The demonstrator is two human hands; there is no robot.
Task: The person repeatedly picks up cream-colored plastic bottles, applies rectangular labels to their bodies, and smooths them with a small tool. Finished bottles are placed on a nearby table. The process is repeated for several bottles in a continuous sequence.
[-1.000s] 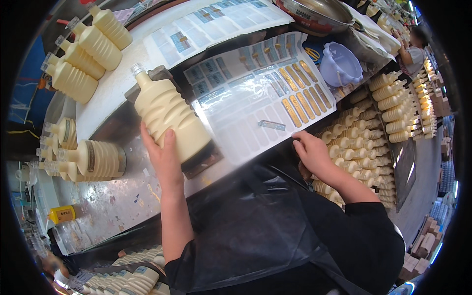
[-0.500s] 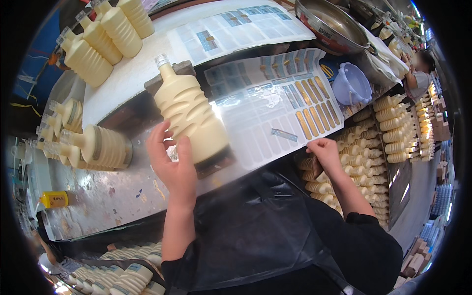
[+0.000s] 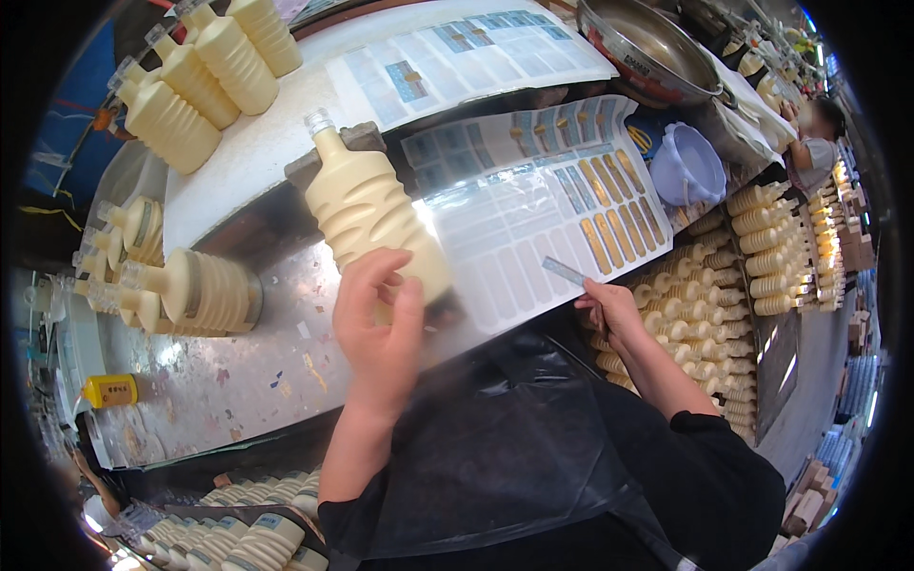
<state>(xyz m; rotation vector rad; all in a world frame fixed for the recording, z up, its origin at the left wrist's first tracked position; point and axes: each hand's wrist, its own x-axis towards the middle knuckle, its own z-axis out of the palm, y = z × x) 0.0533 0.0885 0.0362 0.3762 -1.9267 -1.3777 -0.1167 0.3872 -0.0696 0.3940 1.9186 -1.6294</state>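
Note:
A cream, ridged bottle (image 3: 367, 205) with a clear neck lies on the metal worktable in front of me, its neck end against a dark grey block (image 3: 305, 171). My left hand (image 3: 379, 328) is over the bottle's lower end, thumb and fingers apart and curved; I cannot tell if they touch it. At the front edge of the label sheet (image 3: 495, 271), my right hand (image 3: 614, 309) pinches one end of a narrow blue label strip (image 3: 564, 270). The strip's other end points left across the sheet. Something brown beneath the right fingers is mostly hidden.
Gold strips (image 3: 609, 238) sit in rows on the sheet's right part. Beyond are a lilac bucket (image 3: 685, 167) and a metal basin (image 3: 657, 48). Standing bottles (image 3: 205, 62) and a yellow container (image 3: 109, 390) are on the left. Stacked bottles (image 3: 685, 314) fill the right side.
My left hand has moved right and nearer the bottle's lower end. My right hand has taken hold of the blue label strip that lay on the sheet, and the strip is turned.

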